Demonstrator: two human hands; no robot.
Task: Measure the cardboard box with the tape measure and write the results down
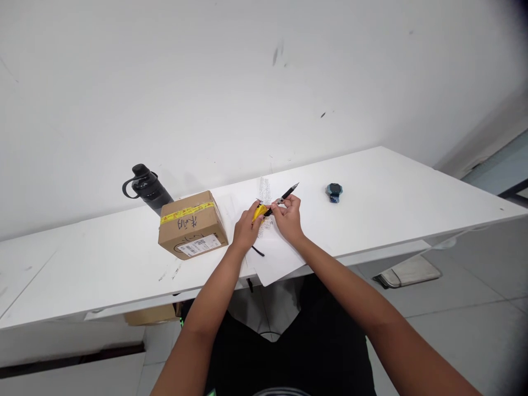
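My left hand (246,228) is closed around a small yellow case with black parts, which looks like a tape measure (259,212). A black strap (258,251) lies below that hand, seemingly belonging to it. My right hand (290,216) pinches a black pen (287,192), its pointed end up and to the right, its other end close to the yellow case. Both hands are together over white paper sheets (277,258) at the table's front edge. Dense small writing shows on the paper, partly hidden by my fingers.
A taped cardboard box (190,225) with a label stands left of my hands. Behind it a black bottle (149,187) leans left. A dark wristwatch (334,192) lies to the right on the white table (383,203), which runs along the wall.
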